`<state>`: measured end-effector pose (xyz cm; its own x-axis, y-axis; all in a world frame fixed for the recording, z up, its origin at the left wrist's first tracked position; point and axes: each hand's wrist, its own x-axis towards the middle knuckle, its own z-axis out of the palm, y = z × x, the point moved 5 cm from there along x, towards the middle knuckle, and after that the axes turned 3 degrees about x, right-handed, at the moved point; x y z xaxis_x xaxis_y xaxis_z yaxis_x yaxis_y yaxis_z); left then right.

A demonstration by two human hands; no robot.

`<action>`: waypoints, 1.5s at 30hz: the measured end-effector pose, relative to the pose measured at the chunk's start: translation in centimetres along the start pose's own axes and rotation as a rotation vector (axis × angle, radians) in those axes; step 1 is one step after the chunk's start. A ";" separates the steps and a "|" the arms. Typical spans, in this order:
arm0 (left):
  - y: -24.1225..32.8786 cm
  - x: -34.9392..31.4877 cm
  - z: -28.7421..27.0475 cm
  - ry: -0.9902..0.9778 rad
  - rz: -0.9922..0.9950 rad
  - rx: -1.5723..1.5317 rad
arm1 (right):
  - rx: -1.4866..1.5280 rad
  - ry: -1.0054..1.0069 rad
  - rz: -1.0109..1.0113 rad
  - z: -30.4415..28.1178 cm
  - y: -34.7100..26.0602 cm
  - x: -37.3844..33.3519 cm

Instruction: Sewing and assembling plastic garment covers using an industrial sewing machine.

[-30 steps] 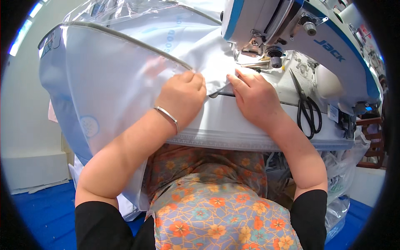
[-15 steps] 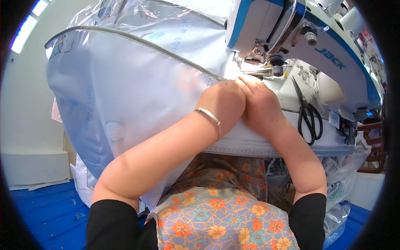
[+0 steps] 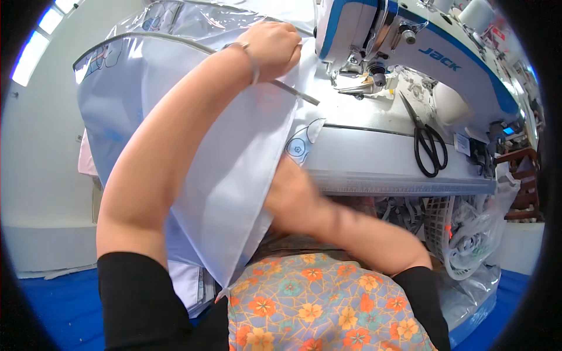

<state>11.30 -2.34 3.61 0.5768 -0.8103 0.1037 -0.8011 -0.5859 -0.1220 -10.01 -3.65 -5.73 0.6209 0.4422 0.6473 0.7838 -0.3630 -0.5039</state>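
Observation:
A large pale blue-white fabric sheet [image 3: 193, 126] with faint prints and grey binding [image 3: 175, 41] along its far edge drapes over the table and down toward my lap. My left hand [image 3: 270, 50], with a bangle at the wrist, is closed on the sheet's far part, left of the sewing machine's head [image 3: 351, 35]. Lower down, my right hand [image 3: 293, 199] is at the sheet's right edge, smeared by motion, its fingers hidden behind the fabric. A printed corner [image 3: 298, 146] with a blue drawing shows just above it. The binding's loose end lies left of the presser foot.
Black-handled scissors [image 3: 430, 146] lie on the machine table [image 3: 374, 158], right of the needle area. Clear plastic film [image 3: 219, 20] lies beyond the sheet. Under the table's right end are a white plastic basket [image 3: 439, 228] and clear bags [image 3: 486, 228]. Thread cones [image 3: 475, 14] stand upper right.
Both hands were together at the presser foot. My left hand has moved up and left with the fabric; my right has dropped toward my lap. The bound edge has come away from the needle.

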 end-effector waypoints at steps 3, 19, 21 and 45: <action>-4.1 3.0 3.5 -0.097 -0.125 0.111 | 0.098 0.009 -0.183 1.3 -6.1 0.2; -20.5 -25.2 4.7 -0.532 -1.028 -0.006 | 0.682 -0.182 0.509 -7.9 -5.0 -3.9; -16.3 -19.8 2.2 -0.434 -0.882 0.185 | 0.704 -0.134 0.571 -8.1 -4.9 -4.0; 7.5 -3.3 7.1 0.204 -0.064 -0.281 | 0.649 -0.038 0.961 -9.6 -0.6 -8.0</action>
<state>4.53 -4.12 -4.67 0.6060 -0.7363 0.3011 -0.7935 -0.5859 0.1645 -15.58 -14.81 -5.15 0.9550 0.2408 -0.1734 -0.1588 -0.0789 -0.9842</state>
